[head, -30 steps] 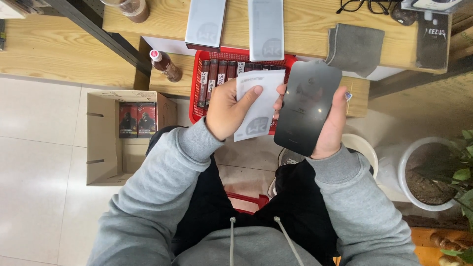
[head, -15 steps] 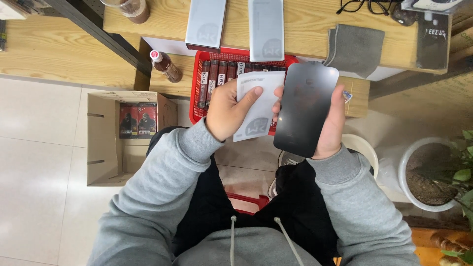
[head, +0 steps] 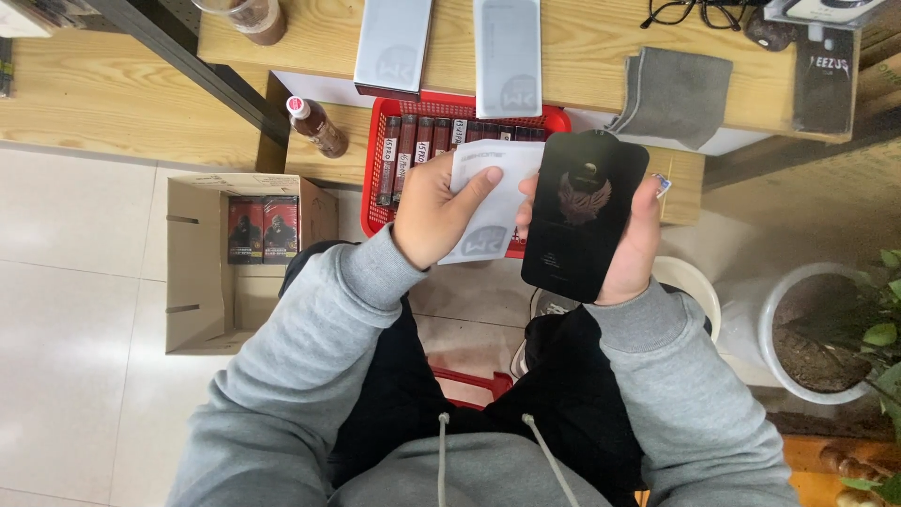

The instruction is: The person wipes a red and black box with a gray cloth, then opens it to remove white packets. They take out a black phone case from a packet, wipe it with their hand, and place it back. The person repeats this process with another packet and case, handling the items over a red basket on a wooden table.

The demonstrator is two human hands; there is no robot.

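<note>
**Fingers on a black sheet and a white sleeve**

Our right-hand fingers (head: 646, 211) grip the far long edge of the black glossy sheet (head: 584, 214), the thumb on the near edge, holding it up above our lap, in front of the red basket (head: 375, 160). Our left hand (head: 434, 216) pinches the white paper sleeve (head: 496, 192) just beside the sheet, thumb on top.

From largest to smallest: one wooden worktop (head: 601, 56); one open cardboard box (head: 202, 272) on the floor with two red-and-black packs showing inside; one basket of upright packs; one grey cloth (head: 674, 94); two grey flat boxes (head: 450, 42); one small bottle (head: 317, 127).

We judge the sheet thin, stiff, light, slick and likely to crack or smudge, so it is best held by its edges. The sleeve looks limp and featherweight; any corner will do.
</note>
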